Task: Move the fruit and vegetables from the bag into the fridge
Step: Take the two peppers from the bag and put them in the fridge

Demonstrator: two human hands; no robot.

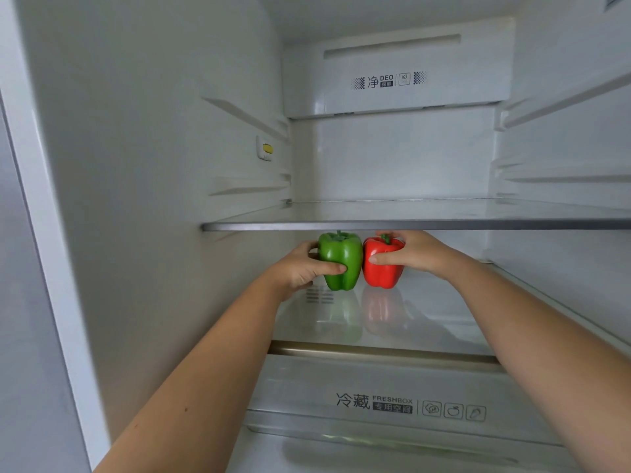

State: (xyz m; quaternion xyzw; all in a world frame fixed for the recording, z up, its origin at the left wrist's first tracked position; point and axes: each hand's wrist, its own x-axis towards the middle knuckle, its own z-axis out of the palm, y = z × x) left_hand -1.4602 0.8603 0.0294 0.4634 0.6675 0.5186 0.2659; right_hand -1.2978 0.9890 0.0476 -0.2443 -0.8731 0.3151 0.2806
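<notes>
Fridge [153, 165] interior: even, cool, moderately bright light; soft shadows; faint coloured reflections on glass shelf [426, 319]; wide-angle bowing at edges; mild overall softness.

On the left hand [297, 270], fingers vanish behind the green pepper [341, 259]; right hand [417, 253], same behind the red pepper [382, 273] (thumbs in front).

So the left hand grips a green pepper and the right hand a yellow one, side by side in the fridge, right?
Not yellow: the right hand grips a red pepper, as the head view shows. The rest holds.
</notes>
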